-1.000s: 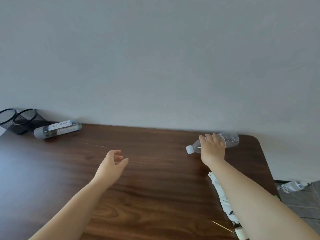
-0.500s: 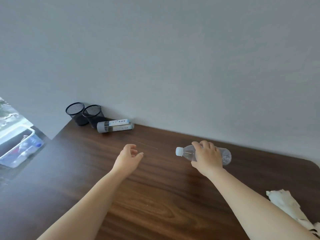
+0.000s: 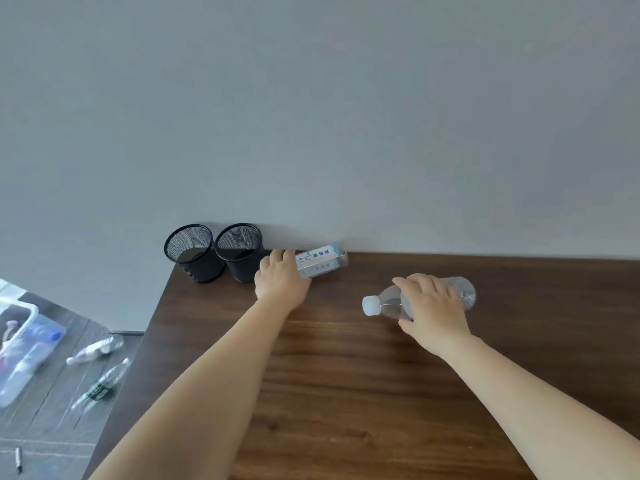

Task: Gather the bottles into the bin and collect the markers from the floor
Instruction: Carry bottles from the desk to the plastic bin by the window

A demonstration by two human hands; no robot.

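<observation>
So, both hands are out over the dark wooden bench (image 3: 381, 393), each on a bottle. The left hand (image 3: 282, 277) reaches to the far edge by the grey wall (image 3: 311, 116), and its fingers (image 3: 281, 255) curl over the left end of the labelled bottle (image 3: 322, 263). That bottle lies on its side along the wall, label up, its cap end hidden under the hand. Just left of it stand two black mesh cups (image 3: 188, 252), upright and side by side at the bench's far left corner.

The right hand (image 3: 433, 306) grips the clear bottle (image 3: 464, 292) from above, fingers (image 3: 426, 282) wrapped across its middle. The bottle points left, with its white cap (image 3: 371, 305) showing clear of the thumb. I cannot tell whether it rests on the bench or is held just off it.

Down on the grey floor (image 3: 52, 427) to the left, a pale see-through bin (image 3: 20, 368) sits at the picture's edge, blurred, with what looks like a blue-capped bottle inside. Near it two more bottles lie on their sides: one (image 3: 95, 349) close to the bench's corner, another (image 3: 100, 384) with a dark green label nearer the viewer. Lower down lies a small grey stick (image 3: 18, 460), too small to tell if it is a marker.
</observation>
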